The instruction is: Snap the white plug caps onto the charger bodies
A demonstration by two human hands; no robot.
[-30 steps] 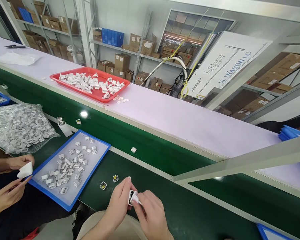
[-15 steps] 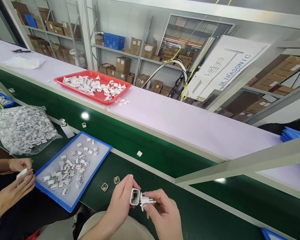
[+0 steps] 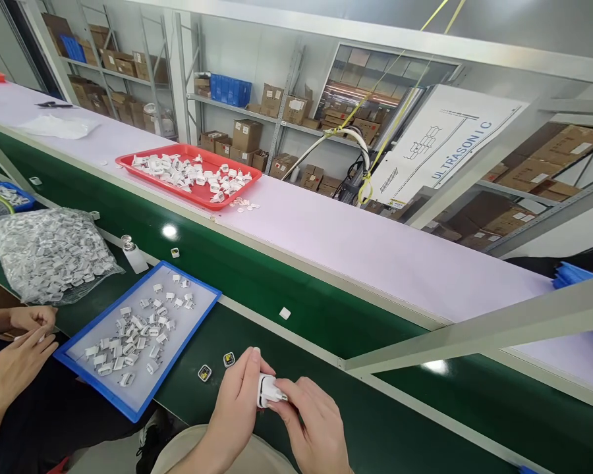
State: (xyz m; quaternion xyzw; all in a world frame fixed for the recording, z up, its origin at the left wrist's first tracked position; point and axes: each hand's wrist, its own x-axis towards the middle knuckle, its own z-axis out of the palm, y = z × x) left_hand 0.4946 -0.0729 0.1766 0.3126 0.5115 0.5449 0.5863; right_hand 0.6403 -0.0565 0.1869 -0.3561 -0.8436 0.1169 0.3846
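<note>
In my left hand point(image 3: 234, 401), fingers wrapped round it, is a white charger housing point(image 3: 263, 382) whose open end faces right. My right hand point(image 3: 311, 421) pinches a white two-pin plug cap point(image 3: 274, 391) by its sides, pins pointing right. The cap sits against the housing's mouth, covering the inside; a thin dark gap shows between them. Left of my hands, two small square housings with yellow and dark parts inside, one nearer point(image 3: 204, 373) and one farther point(image 3: 228, 359), lie on the dark green bench point(image 3: 188, 398).
A blue-rimmed tray point(image 3: 134, 416) of white plug pieces lies to the left, beside a co-worker's hands point(image 3: 22, 349). Behind are a clear bag of white parts point(image 3: 54, 257), a white bottle point(image 3: 136, 257), a green belt point(image 3: 237, 283) and a red tray point(image 3: 217, 205) on the shelf.
The plug cap, held apart from the housing before, has come left against its mouth. My right hand moved left with it. White pieces on the belt appear slightly farther right.
</note>
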